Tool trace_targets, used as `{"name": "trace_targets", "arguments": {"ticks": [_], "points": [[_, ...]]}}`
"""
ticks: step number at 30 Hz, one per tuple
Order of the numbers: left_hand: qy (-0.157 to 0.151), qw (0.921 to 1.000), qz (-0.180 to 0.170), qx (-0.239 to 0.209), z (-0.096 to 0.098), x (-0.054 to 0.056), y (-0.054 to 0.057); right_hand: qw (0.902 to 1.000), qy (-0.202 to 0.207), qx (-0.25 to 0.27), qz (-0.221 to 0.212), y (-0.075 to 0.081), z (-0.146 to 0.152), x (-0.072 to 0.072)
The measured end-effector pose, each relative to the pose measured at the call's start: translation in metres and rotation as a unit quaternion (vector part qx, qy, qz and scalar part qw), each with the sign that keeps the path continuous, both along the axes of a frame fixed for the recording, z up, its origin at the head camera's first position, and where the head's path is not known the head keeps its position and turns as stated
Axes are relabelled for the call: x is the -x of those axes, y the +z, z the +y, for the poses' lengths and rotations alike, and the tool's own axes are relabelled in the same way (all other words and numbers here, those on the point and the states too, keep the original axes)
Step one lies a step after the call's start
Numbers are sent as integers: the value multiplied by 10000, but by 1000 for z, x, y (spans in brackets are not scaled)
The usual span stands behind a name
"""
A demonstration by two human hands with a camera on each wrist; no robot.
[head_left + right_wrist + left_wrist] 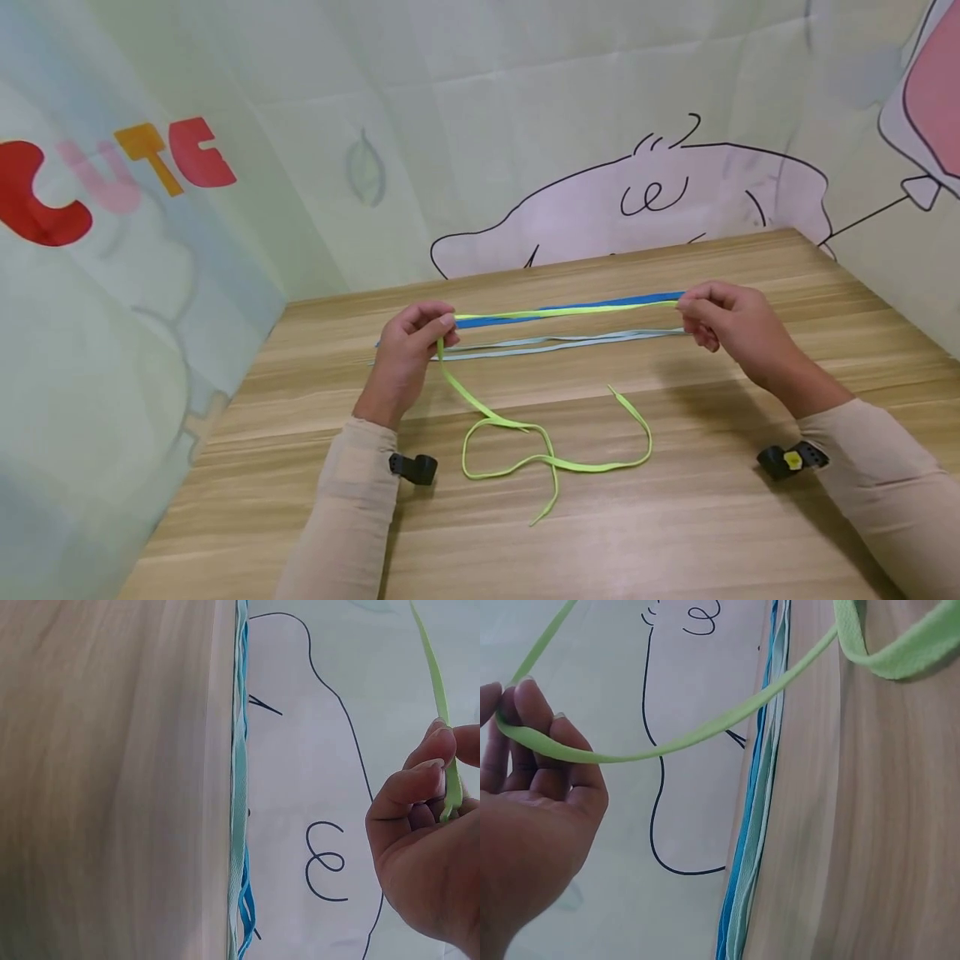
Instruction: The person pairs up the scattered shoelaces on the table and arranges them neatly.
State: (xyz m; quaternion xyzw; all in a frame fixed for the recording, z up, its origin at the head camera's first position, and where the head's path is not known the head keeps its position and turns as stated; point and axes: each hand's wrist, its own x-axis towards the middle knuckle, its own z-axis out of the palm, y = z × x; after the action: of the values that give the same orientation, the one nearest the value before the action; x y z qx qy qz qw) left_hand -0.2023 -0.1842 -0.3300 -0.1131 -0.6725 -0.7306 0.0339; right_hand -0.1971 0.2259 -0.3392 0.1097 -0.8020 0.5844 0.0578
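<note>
A yellow-green shoelace [577,311] stretches nearly straight between both hands, raised above the table. My left hand [411,350] pinches it between thumb and fingers, and the rest of the lace hangs down from there to the tabletop. In the left wrist view the lace [697,737] runs across the curled fingers. At the other end, my right hand [731,325] pinches the lace near its tip; the short end tucks into the palm in the right wrist view [452,787]. Loose yellow-green lace [592,467] lies in loops on the table between the forearms.
Behind the stretched lace, a blue shoelace [630,300] and a pale blue shoelace [555,343] lie lengthwise across the wooden table [652,542]. A printed curtain [465,125] hangs behind the far edge. Black wrist cameras [414,468] sit on both sleeves.
</note>
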Motion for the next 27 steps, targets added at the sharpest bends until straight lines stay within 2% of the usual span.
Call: {"name": "trace_targets", "arguments": {"ticks": [7, 14, 21, 27], "points": [[-147, 9998, 53, 97, -7, -4, 0, 9998, 114, -64, 123, -2, 4, 2], [-122, 9990, 81, 428, -15, -7, 1, 9996, -22, -264, -103, -3, 11, 1], [-198, 9991, 45, 377, -18, -8, 1, 9979, 97, -617, -155, -2, 26, 1], [-122, 9987, 75, 494, -23, -10, 1, 9975, 26, -641, -290, -5, 32, 1]]}}
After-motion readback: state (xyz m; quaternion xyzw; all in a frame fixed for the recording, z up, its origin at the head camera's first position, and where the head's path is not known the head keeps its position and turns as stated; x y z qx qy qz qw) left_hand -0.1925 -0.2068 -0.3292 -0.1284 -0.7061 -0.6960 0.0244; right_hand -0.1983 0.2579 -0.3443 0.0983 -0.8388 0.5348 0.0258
